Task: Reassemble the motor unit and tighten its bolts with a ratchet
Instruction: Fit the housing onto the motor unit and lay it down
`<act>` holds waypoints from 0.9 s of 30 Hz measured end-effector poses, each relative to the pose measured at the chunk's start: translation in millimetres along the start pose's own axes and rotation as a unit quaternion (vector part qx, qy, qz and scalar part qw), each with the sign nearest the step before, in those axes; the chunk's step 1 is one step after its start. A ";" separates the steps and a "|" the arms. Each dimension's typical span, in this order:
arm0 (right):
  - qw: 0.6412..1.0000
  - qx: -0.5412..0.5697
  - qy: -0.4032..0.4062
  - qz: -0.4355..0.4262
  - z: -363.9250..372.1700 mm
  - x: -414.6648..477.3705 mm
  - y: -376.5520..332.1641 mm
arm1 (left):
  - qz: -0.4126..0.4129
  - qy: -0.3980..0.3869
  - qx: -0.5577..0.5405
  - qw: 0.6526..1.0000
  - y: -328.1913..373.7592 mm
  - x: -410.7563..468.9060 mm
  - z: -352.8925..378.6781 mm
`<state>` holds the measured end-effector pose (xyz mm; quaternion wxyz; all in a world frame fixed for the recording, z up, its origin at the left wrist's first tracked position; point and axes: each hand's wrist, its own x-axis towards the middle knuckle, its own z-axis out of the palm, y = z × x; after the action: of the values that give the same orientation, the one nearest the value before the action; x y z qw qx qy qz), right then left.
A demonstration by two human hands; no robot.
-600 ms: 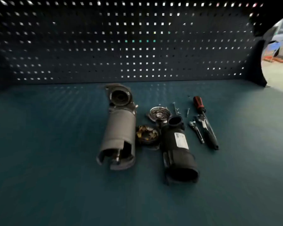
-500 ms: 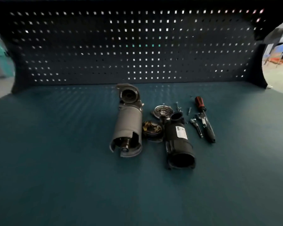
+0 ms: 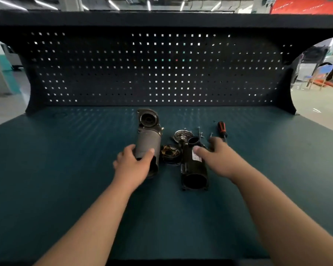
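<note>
A grey motor housing with its gear end pointing away lies on the bench, and my left hand grips its near end, thumb over the top. Beside it are a brass brush plate, a silver end cap and a black housing with a white label. My right hand reaches over the black housing's right side with the thumb touching the label. Its fingers cover the spot where the ratchet lay. Loose bolts lie behind.
An orange-and-black screwdriver lies just beyond my right fingers. A dark pegboard closes off the back of the teal bench mat. Workshop floor shows past both sides.
Both hands have come into view and reached the parts; the left took hold of the grey housing. The view pulled back, and the ratchet is now hidden.
</note>
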<state>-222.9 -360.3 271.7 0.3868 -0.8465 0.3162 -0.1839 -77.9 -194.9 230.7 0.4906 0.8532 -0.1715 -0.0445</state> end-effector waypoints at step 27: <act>0.993 0.060 0.018 0.098 21.4 52.9 32.9 | 0.011 -0.120 0.041 0.992 -22.1 70.3 -46.7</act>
<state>-185.3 -401.1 236.3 0.4472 -0.7834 0.3931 -0.1783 4.8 -170.0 242.5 0.4314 0.8592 -0.2404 -0.1336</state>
